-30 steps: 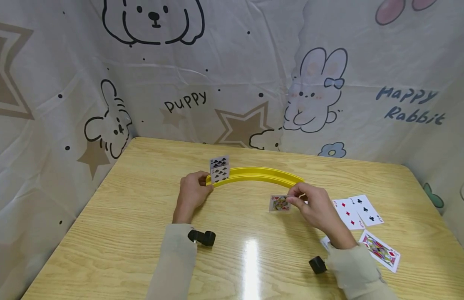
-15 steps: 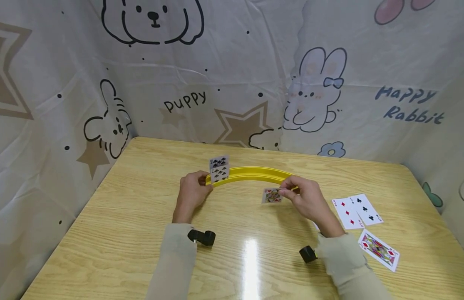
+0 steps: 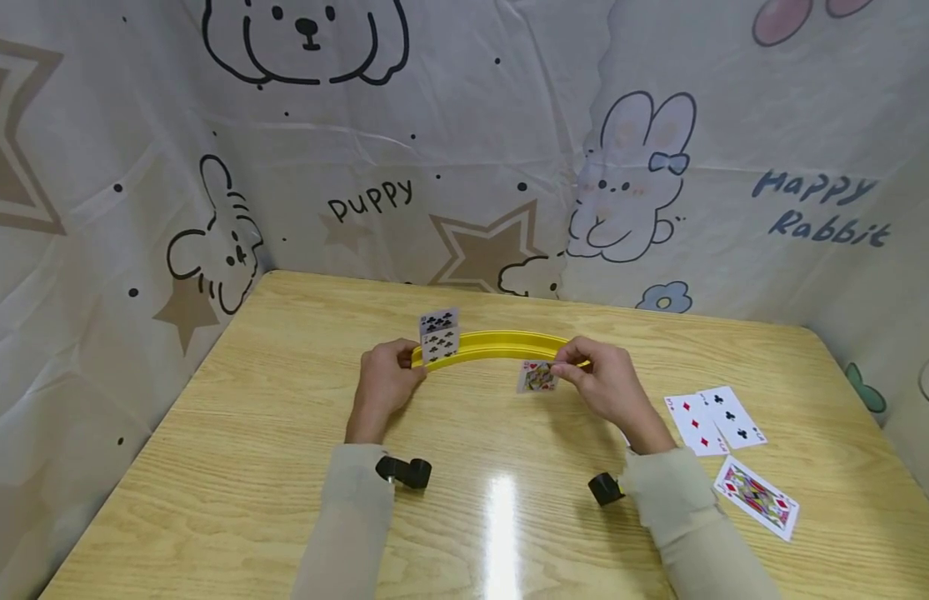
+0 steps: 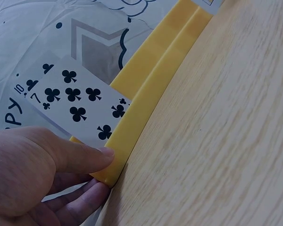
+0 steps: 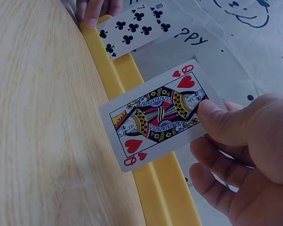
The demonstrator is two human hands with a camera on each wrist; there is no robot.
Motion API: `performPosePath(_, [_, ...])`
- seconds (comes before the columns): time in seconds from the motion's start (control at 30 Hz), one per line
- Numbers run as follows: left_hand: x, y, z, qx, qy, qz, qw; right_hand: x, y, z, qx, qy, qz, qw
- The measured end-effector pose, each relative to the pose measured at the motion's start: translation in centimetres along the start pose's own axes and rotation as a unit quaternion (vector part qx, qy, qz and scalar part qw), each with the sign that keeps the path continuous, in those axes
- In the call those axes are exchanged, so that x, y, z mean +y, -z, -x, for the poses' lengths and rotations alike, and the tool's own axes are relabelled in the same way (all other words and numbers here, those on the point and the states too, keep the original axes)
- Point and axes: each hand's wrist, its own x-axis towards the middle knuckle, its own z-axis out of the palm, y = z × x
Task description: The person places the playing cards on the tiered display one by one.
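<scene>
A curved yellow card holder [image 3: 501, 343] lies on the table. Its left end is gripped by my left hand [image 3: 389, 379], thumb on the front wall and fingers behind. Near that end a seven of clubs [image 4: 75, 94] stands in the slot, leaning back, with a ten of clubs [image 5: 161, 23] mostly hidden behind it. My right hand [image 3: 602, 379] pinches a queen of hearts [image 5: 155, 115] by one end between thumb and fingers. The queen is tilted in front of the holder's right part, face toward me; whether it touches the holder I cannot tell.
To the right lie a three of diamonds [image 3: 692, 425], an overlapping three of clubs [image 3: 732, 415] and a diamond face card [image 3: 756, 497]. A sliver of another card shows beside the right wrist. A patterned cloth [image 3: 464, 150] hangs behind the table [image 3: 284, 517].
My right hand has moved left and slightly away from me along the holder, carrying the queen of hearts. The left hand has stayed on the holder's left end.
</scene>
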Motion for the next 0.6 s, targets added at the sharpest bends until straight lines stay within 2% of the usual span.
performPosePath(0.17, [-0.1, 0.0, -0.1, -0.001, -0.002, -0.002, 1.0, 0.2, -0.3, -0.5, -0.001, -0.01, -0.008, 0.9999])
performPosePath(0.43, [0.2, 0.2, 0.0, -0.001, -0.006, -0.005, 1.0, -0.3, -0.7, -1.6, 0.012, 0.013, -0.005, 0.9998])
performPosePath(0.6, [0.3, 0.2, 0.1, -0.004, 0.001, -0.003, 1.0, -0.8, -0.9, -2.3, 0.016, 0.009, -0.013, 0.9997])
